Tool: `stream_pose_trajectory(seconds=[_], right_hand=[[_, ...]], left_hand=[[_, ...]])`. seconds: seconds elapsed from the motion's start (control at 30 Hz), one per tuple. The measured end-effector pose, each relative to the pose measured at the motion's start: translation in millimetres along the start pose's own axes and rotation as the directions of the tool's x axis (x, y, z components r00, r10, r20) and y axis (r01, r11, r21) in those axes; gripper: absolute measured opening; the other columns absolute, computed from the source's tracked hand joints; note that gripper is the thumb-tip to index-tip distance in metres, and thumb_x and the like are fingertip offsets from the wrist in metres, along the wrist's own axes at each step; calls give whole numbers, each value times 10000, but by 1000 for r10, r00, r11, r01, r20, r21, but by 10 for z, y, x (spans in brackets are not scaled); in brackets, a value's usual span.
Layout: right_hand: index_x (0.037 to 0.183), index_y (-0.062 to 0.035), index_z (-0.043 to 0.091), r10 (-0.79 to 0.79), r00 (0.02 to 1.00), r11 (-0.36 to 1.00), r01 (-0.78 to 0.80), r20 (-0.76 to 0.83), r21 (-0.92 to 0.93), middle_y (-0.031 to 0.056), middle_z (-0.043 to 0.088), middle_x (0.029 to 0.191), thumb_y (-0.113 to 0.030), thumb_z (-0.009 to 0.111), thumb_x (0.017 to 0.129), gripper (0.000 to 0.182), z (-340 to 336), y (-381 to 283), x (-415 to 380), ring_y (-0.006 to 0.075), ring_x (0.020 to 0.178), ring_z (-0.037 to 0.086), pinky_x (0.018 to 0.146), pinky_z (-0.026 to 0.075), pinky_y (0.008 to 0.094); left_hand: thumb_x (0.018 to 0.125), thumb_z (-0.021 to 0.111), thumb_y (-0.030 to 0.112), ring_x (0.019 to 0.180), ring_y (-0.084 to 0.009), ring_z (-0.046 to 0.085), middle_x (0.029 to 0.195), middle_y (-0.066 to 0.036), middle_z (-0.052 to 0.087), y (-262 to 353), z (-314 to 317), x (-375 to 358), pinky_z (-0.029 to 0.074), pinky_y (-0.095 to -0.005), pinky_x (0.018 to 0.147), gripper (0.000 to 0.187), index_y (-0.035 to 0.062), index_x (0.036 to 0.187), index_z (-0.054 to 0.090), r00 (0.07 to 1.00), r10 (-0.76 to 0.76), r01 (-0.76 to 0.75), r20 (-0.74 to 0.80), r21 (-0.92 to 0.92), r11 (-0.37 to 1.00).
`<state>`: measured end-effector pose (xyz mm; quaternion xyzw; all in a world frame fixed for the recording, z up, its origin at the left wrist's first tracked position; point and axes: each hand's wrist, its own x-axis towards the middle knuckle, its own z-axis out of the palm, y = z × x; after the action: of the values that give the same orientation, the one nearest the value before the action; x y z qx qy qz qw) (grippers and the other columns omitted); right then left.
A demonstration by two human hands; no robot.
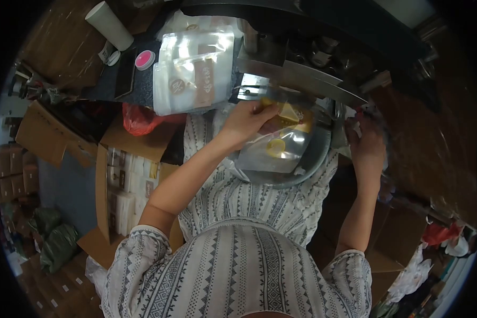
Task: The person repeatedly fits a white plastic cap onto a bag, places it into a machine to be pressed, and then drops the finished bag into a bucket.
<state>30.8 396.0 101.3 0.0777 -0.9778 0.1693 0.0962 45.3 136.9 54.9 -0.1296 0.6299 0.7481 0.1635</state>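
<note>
My left hand [249, 123] is closed with thumb and fingers on the upper left edge of a clear plastic pouch [273, 151]. The pouch has a gold label near its top and a round yellow sticker lower down. It is held over a grey-green basin [323, 153] on my lap. At the right, my right hand [367, 140] is by clear plastic wrapping [382, 151], thumb apart from bent fingers. Its fingertips are dim and partly hidden, and no held object shows there. Beyond the pouch stands a metal machine [307, 77] with a flat edge.
Stacked clear pouches [193, 74] lie on the dark table at left, near a pink-lidded jar [144, 60], a phone [125, 71] and a white cup [109, 26]. An open carton [103, 180] of packed items stands left of my lap; another carton [392, 238] is at right.
</note>
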Motion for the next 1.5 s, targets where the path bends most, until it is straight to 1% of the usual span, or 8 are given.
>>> stream_pose_trajectory(seconds=[0.17, 0.23, 0.33, 0.47, 0.57, 1.07, 1.27, 1.5], right_hand=[[1056, -54, 633, 154, 967, 983, -171, 203, 67, 211, 665, 928, -52, 612, 800, 257, 127, 188, 120, 353, 932, 640, 763, 487, 436], [1062, -52, 637, 158, 965, 978, -182, 210, 103, 209, 665, 924, -40, 609, 798, 266, 111, 229, 115, 367, 914, 638, 759, 489, 427], [1075, -46, 643, 40, 995, 991, -51, 87, 124, 184, 671, 912, -31, 609, 804, 274, 95, 327, 63, 350, 865, 647, 746, 494, 392], [1035, 7, 639, 43, 983, 911, -112, 179, 398, 190, 661, 945, -39, 628, 825, 214, -227, -96, -17, 256, 855, 666, 740, 517, 349], [1020, -3, 643, -171, 949, 660, -90, 266, 745, 150, 663, 891, -50, 640, 846, 180, -182, -545, -45, 184, 823, 664, 709, 520, 301], [992, -17, 634, -531, 827, 692, 548, -183, 470, 125, 654, 880, -80, 689, 803, 206, 163, -1045, 43, 297, 808, 638, 695, 517, 352], [1005, -17, 644, -438, 891, 703, 258, 118, 662, 136, 665, 853, -89, 684, 815, 207, 128, -868, 63, 280, 747, 661, 658, 518, 340], [1045, -26, 662, -335, 850, 840, 75, 406, 537, 115, 696, 904, -133, 659, 862, 212, 29, -646, 148, 211, 803, 671, 712, 503, 293]], left_hand=[[943, 578, 228, 854, -223, 677, 906, -143, 673, -30, -378, -151, 537, -305, 674, 327, -78, 1053, 610, 884, 423, -351, -199, 314, 882], [907, 598, 189, 1002, -293, 636, 1038, -170, 655, -60, -694, -187, 525, -375, 793, 260, -21, 1058, 627, 510, 858, 196, 64, 962, -188], [826, 642, 119, 986, -347, 606, 1037, -164, 634, -342, -810, -315, 491, -408, 813, 234, 15, 1035, 628, 509, 841, 31, 180, 973, -227], [826, 670, 90, 740, -331, 584, 844, -134, 588, -288, -970, -566, 461, -377, 635, 120, 36, 926, 630, 607, 778, -101, -163, 955, 279], [779, 601, -13, 789, -369, 572, 856, -142, 579, -253, -875, -563, 459, -425, 643, 155, 36, 927, 600, 574, 804, -117, -158, 955, 272], [797, 621, -2, 726, -321, 598, 809, -120, 594, 54, -553, -833, 475, -385, 604, 154, 36, 946, 640, 550, 834, -311, 45, 938, 155], [850, 640, 130, 698, -332, 614, 810, -129, 619, -125, -341, -771, 477, -394, 582, 110, 25, 882, 633, 828, 518, -447, 216, 812, 375], [870, 638, 158, 637, -352, 596, 749, -176, 612, -181, -122, -503, 469, -384, 580, 149, 19, 910, 670, 810, 545, -491, 219, 762, 423]])
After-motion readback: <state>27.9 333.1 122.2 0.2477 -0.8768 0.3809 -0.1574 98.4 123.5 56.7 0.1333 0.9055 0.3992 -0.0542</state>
